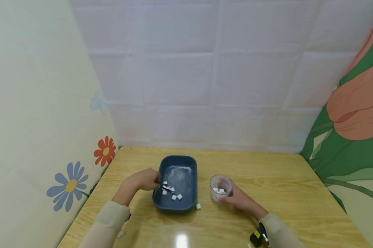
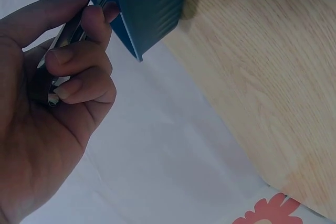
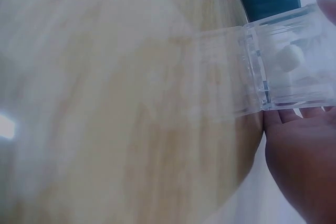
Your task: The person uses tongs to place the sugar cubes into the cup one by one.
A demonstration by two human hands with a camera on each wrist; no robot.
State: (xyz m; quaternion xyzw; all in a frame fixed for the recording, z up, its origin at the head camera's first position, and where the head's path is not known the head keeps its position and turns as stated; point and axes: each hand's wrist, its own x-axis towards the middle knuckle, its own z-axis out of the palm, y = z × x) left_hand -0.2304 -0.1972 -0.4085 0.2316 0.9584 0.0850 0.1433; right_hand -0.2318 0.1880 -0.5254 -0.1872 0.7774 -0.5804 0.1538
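As the head view shows, the left hand (image 1: 147, 179) grips a dark utensil (image 1: 165, 187) over the blue tray (image 1: 186, 181), where white cubes (image 1: 179, 196) lie; the right hand (image 1: 238, 198) holds a clear cup (image 1: 214, 195) containing more cubes, and one loose cube (image 1: 198, 206) sits on the desk (image 1: 267, 175) just beside the tray. From the left wrist, curled fingers wrap the utensil near the tray. From the right wrist, the cup stands on the desk against the hand.

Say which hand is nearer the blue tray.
Left: the left hand is at the left rim of the tray; the right hand is past its right side, holding a clear cup.
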